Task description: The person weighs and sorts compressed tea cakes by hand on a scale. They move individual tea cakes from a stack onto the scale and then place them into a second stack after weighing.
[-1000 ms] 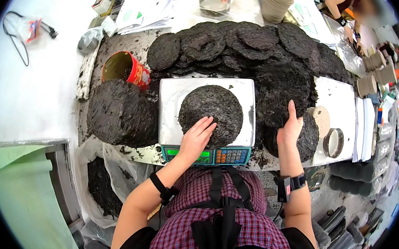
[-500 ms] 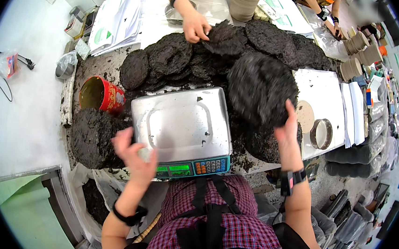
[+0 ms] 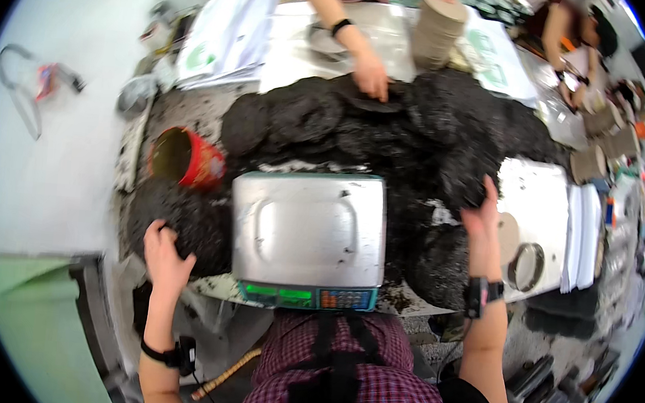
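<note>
In my right hand (image 3: 482, 218) is the edge of a dark, rough, round cake (image 3: 462, 173) of leaf-like matter; the cake rests against the row of similar cakes (image 3: 303, 113) behind the scale. My left hand (image 3: 168, 256) reaches onto a dark crumbly mound (image 3: 174, 212) at the left, thumb spread from the fingers, some fingertips sunk from sight. Between my hands stands a scale (image 3: 309, 231) with a bare steel pan holding a few crumbs and a lit green display. Another dark cake (image 3: 437, 267) lies right of the scale.
A red tin (image 3: 204, 160) lies on its side behind the mound. Across the table a co-worker's hand (image 3: 372, 76) touches a cake in the row. A white board (image 3: 542, 204) at the right carries a metal ring (image 3: 526, 267) and a round tan disc (image 3: 506, 237). Papers (image 3: 225, 38) stand back left.
My right hand has carried the cake away from me to the row at the back. My left hand has moved left from beside the scale onto the mound. The co-worker's hand has lowered its cake.
</note>
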Available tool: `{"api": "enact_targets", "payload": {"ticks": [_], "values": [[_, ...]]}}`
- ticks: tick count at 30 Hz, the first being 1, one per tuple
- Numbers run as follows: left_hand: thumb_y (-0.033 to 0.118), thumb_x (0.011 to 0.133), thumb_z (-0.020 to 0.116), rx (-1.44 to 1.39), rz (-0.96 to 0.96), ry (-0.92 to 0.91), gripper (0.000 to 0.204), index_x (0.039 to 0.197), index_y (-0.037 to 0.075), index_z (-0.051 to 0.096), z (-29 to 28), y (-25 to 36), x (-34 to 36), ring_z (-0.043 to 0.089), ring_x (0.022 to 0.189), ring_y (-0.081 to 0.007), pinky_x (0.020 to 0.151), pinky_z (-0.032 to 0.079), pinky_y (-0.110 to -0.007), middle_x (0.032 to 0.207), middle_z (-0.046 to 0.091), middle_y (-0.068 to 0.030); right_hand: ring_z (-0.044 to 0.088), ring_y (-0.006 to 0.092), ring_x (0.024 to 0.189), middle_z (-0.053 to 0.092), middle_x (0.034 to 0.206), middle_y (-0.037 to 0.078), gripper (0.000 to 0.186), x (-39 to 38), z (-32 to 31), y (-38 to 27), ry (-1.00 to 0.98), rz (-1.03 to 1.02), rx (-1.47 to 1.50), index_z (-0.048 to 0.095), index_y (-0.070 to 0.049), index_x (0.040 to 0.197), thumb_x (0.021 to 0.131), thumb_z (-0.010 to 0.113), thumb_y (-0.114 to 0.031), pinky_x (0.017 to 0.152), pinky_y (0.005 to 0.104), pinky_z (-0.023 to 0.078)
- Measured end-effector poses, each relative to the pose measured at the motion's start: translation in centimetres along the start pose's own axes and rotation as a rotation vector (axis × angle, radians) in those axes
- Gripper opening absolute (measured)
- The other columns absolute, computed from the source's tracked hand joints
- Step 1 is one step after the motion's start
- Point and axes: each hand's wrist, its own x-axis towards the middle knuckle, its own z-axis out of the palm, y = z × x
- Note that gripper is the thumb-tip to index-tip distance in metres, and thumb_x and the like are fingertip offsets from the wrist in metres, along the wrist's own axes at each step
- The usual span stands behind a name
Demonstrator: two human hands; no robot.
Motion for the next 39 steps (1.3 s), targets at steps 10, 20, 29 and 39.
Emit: {"api": "enact_targets", "payload": {"ticks": [10,20,29,39], "values": [[0.011,0.082,0.07,-0.694,0.015,-0.036,0.022,0.098,0.005,0.056,-4.6,-7.5,0.9,0.05,0.118,-0.0273,0.1,0.036,-0.036,0.125,0.054,-0.0141,0.055,0.0272,0.115,0.058,0.126,0.012,0.039,-6.4,-4.8,-1.1,0.115,-0.056,-0.055,0.055,-0.001,0.122,0.091,0.061,-0.023,0.099,0.0404,0.044],[0.034,0.072,0.081,-0.608,-0.503,0.243,0.08,0.127,-0.008,0.041,2.9,-15.0,-0.7,0.051,0.112,-0.0321,0.096,0.04,-0.04,0.121,0.051,-0.0219,0.053,0.0274,0.116,0.057,0.127,0.008,0.041,-12.1,-1.1,3.4,0.093,0.044,-0.153,0.055,-0.006,0.125,0.091,0.059,-0.028,0.1,0.0432,0.041],[0.006,0.081,0.071,-1.377,-0.577,0.368,0.063,0.129,-0.001,0.029,-5.3,-9.5,-0.7,0.054,0.105,-0.0204,0.094,0.044,-0.032,0.119,0.052,-0.0134,0.054,0.0295,0.115,0.058,0.126,0.011,0.044,-14.1,1.0,7.7,-0.071,0.185,-0.209,0.053,-0.003,0.126,0.092,0.058,-0.03,0.1,0.0448,0.043],[0.006,0.086,0.066,-2.097,-0.586,-0.314,0.056,0.134,0.005,0.036,4.9,15.1,-3.3,0.049,0.118,-0.0209,0.1,0.041,-0.037,0.13,0.049,-0.0084,0.063,0.0231,0.087,0.066,0.103,0.016,0.024,-19.0,8.2,9.8,-0.209,-0.975,-1.444,0.062,0.001,0.111,0.088,0.061,-0.009,0.079,0.0299,0.048]]}}
